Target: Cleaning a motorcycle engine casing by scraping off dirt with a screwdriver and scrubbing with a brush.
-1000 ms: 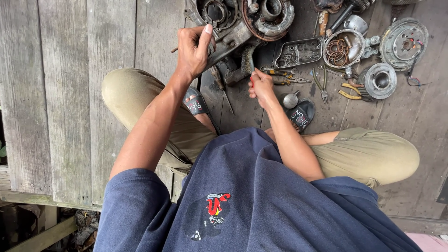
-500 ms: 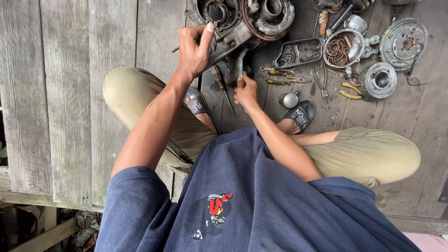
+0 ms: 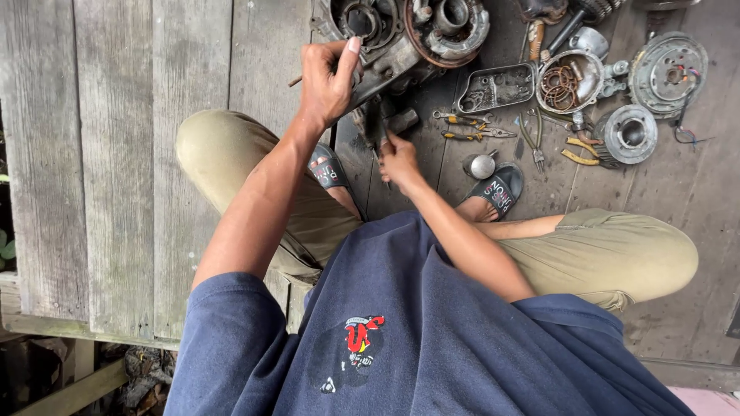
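Sitting cross-legged on a weathered plank floor (image 3: 116, 154), the person works on a greasy engine case (image 3: 401, 38) lying just ahead of the knees, with a round metal housing (image 3: 667, 73), a bowl of copper rings (image 3: 569, 81), a small oblong tray (image 3: 497, 86) and loose pliers (image 3: 470, 127) spread to its right. The case looks heavy and oily; if the bracing grip slips, it could probably roll against the sandalled feet or scatter the small parts nearby. The left hand (image 3: 327, 81) is curled shut over the near edge of the case, thumb raised. The right hand (image 3: 399, 158) is closed around a thin dark tool (image 3: 383, 123), its tip pressed against the underside of the case.
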